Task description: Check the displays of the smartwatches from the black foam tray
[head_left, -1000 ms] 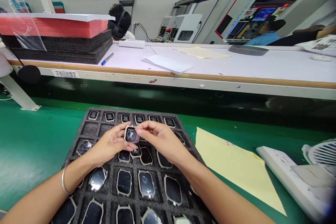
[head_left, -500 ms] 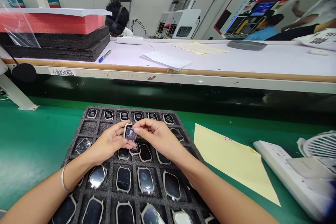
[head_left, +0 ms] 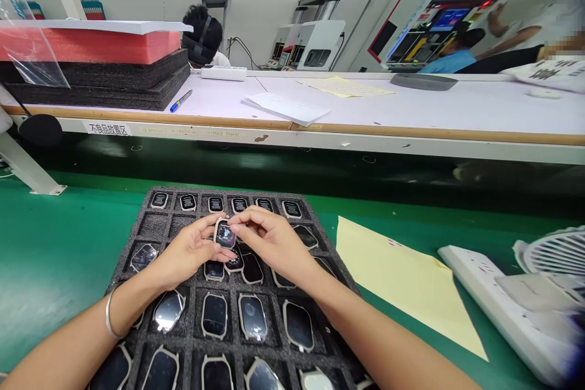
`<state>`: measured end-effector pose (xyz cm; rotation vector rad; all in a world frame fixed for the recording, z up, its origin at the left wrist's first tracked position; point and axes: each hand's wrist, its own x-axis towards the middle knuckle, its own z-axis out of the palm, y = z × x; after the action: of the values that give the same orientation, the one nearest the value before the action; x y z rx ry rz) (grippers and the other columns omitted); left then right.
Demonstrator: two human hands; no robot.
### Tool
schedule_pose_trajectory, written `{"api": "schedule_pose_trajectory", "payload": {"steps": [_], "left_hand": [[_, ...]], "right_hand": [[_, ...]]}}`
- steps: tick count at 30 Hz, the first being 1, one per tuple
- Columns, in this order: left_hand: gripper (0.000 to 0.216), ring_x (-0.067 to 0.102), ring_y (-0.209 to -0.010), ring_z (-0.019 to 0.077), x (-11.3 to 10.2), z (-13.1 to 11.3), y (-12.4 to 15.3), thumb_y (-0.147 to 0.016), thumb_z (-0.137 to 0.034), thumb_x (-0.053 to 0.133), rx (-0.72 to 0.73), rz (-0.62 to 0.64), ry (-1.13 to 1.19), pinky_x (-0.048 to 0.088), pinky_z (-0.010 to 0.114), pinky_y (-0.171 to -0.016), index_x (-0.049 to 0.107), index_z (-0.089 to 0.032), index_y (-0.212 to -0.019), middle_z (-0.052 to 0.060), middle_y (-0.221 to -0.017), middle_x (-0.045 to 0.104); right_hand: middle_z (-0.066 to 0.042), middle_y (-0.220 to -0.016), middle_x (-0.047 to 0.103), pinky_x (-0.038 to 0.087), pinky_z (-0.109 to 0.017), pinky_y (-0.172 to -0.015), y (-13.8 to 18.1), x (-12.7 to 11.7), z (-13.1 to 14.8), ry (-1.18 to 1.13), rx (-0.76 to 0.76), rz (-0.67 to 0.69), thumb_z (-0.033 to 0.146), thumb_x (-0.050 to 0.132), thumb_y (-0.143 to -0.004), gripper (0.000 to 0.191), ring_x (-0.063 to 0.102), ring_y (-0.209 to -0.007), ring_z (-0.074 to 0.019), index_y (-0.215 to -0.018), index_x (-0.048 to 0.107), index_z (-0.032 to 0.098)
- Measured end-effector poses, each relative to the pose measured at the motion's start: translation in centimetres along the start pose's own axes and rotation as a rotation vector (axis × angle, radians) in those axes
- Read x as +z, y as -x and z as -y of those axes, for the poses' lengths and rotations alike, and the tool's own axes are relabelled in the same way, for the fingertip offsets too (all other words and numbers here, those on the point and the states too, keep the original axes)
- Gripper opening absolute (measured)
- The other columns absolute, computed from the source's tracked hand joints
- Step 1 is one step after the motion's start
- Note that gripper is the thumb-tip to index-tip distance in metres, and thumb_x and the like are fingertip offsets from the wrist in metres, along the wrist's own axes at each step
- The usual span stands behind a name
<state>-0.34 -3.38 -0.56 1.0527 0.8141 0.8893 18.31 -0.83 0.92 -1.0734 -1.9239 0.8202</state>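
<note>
Foam tray (head_left: 153,224) is serving as reference and is lying on the green tabletop (head_left: 55,244). The held watch (head_left: 225,234) is hovering over the tray's far half, screen lit. Left hand (head_left: 194,247) is gripping it from the tray's left side, fingers along the far edge, thumb at the near edge; a bracelet (head_left: 108,315) is circling that wrist. Right hand (head_left: 269,237) is reaching over from the tray's right, thumb and index fingertip coming together at the watch's upper right edge; cannot tell whether they are pinching the case or only touching it.

Directly below, a second lit watch (head_left: 234,259) is sitting in the tray beside a dark-screened watch (head_left: 251,268). Along the tray's far row, small watches (head_left: 215,204) are showing white text. Right of the tray, a yellow sheet (head_left: 406,280) is lying flat; farther right, a white power strip (head_left: 489,298) is resting. Beyond the tray, a shelf (head_left: 388,116) is holding a blue pen (head_left: 181,101).
</note>
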Motion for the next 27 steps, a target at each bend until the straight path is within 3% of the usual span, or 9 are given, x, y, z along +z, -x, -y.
{"api": "schedule_pose_trajectory", "payload": {"steps": [11, 19, 27], "left_hand": [[0.060, 0.072, -0.086, 0.0179, 0.09, -0.04, -0.05, -0.081, -0.024, 0.069, 0.012, 0.013, -0.020, 0.054, 0.034, -0.085, 0.046, -0.018, -0.136, 0.016, -0.130, 0.057], [0.062, 0.072, -0.086, 0.0190, -0.14, 0.57, -0.13, -0.078, -0.026, 0.073, 0.022, 0.004, 0.016, 0.054, 0.035, -0.084, 0.046, -0.018, -0.133, 0.014, -0.123, 0.058], [0.060, 0.071, -0.085, 0.0181, -0.05, 0.32, -0.12, -0.078, -0.027, 0.073, 0.024, -0.008, 0.022, 0.054, 0.035, -0.084, 0.047, -0.018, -0.130, 0.011, -0.115, 0.060]], "right_hand": [[-0.002, -0.078, 0.067, 0.045, -0.029, -0.061, 0.11, 0.40, -0.26, -0.028, 0.031, -0.031, 0.022, 0.058, -0.085, 0.014, 0.056, -0.064, -0.0149, -0.095, 0.068, 0.021], [0.000, -0.071, 0.064, 0.042, -0.026, -0.056, 0.09, 0.33, 0.22, -0.020, 0.052, -0.048, 0.022, 0.058, -0.083, 0.005, 0.052, -0.058, -0.0130, -0.086, 0.062, 0.021], [-0.004, -0.079, 0.070, 0.048, -0.032, -0.067, 0.26, 0.40, 0.24, -0.087, 0.103, -0.013, 0.026, 0.058, -0.083, 0.012, 0.061, -0.069, -0.0179, -0.083, 0.068, 0.020]]}}
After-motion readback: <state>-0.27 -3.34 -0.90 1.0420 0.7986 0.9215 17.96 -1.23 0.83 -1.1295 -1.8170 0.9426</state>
